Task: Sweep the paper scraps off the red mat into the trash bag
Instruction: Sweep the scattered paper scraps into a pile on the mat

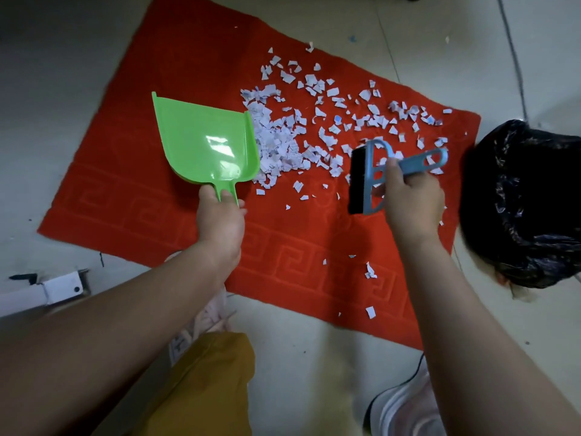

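From the head view, our left hand (220,215) grips the handle of the green dustpan (206,141), whose open side faces a dense heap of scraps (283,146) on the red mat (125,196). Our right hand (412,202) is wrapped round the blue brush (371,177), bristles just right of the heap. The bag (522,202) gapes at the mat's right end, with nothing swept into it yet, we judge. The pan looks tilted with its lip raised; if so, a stroke would push scraps under it. A hard flick could scatter the outliers (371,272) onto the floor (63,58).
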`<state>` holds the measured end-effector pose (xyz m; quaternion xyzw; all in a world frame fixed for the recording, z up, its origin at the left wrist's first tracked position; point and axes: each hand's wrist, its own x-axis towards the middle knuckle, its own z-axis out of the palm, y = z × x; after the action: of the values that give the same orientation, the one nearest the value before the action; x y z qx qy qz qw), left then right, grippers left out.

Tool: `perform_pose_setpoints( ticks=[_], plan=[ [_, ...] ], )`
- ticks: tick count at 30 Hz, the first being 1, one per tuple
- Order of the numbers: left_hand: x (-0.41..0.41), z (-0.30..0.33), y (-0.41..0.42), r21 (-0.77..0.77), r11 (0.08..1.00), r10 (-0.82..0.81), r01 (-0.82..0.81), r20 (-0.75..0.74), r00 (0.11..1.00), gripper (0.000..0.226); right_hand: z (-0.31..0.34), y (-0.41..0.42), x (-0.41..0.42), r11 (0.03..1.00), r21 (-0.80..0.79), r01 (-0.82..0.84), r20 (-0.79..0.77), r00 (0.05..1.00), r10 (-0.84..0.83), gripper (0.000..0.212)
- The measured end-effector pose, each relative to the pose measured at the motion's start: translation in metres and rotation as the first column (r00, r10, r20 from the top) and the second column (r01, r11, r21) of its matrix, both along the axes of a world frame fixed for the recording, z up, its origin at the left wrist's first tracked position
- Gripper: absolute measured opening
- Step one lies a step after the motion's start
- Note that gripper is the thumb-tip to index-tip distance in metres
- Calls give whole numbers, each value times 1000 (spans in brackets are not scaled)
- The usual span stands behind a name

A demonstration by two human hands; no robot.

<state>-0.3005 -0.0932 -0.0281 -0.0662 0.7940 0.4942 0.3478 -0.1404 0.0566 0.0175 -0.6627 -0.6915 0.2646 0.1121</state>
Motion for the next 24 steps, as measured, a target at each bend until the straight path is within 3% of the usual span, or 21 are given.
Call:
perform_pose_setpoints(
  ticks=[3, 11, 20, 22, 24],
  plan=[
    [12, 0, 2, -1, 998, -65, 65, 2, 998, 12, -8, -19, 30, 978, 0, 210, -66, 975, -210, 42],
    [59, 9, 5, 50, 957, -287, 286, 15, 958, 13, -7, -80, 105, 861, 62, 505, 46, 860, -507, 39],
    [71, 11, 2, 24, 934, -357, 357, 8, 934, 17, -22, -133, 129, 862, -10, 506, 309, 822, -479, 42],
    [72, 9, 1, 18, 931, -364, 363, 5, 932, 16, -30, -136, 115, 847, -53, 529, 250, 828, -502, 44],
    [72, 8, 0, 14, 930, -367, 367, 1, 930, 16, -37, -133, 96, 809, -92, 580, 97, 814, -572, 45]
  ],
)
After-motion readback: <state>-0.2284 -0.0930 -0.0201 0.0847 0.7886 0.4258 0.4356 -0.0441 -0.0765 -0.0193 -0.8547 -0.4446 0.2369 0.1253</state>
